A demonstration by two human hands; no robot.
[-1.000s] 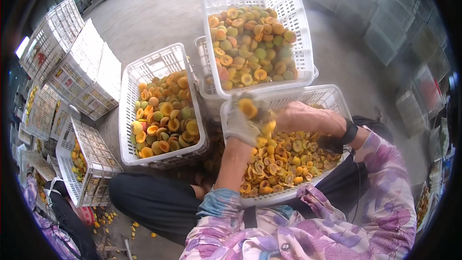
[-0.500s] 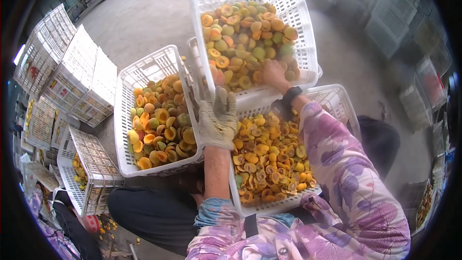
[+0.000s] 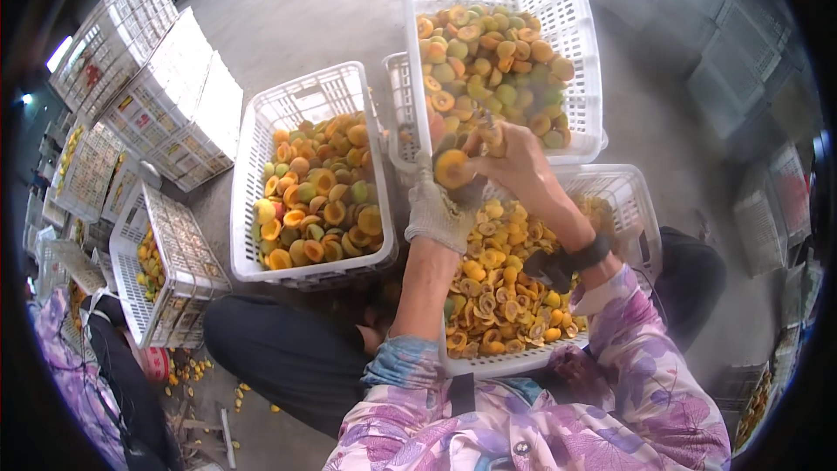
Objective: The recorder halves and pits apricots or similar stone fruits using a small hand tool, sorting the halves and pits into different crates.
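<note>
An apricot half [image 3: 452, 169], orange cut face showing, is between my two hands above the front crate. My left hand [image 3: 438, 209], in a soiled pale work glove, is closed around its lower side. At its other side my bare right hand [image 3: 516, 160] is bent, its thumb against the fruit. A small beige piece [image 3: 492, 135] juts from the right hand's fingers; its kind is too blurred to tell. Beyond the hands, a tilted white crate [image 3: 586, 61] holds halved apricots. Beneath them, another white crate [image 3: 629, 187] holds small yellow, hollowed apricot pieces [image 3: 493, 296].
A white crate [image 3: 241, 209] of apricot halves stands at my left. Farther left are stacked crates [image 3: 166, 78] and a crate tipped on its side [image 3: 187, 262]. Another person's leg [image 3: 122, 384] shows at lower left, near fruit scraps [image 3: 183, 368] on the floor.
My right hand has come out of the tilted crate and moved down to my left hand. The gloved hand has gone from spread fingers on the rim to gripping the apricot half.
</note>
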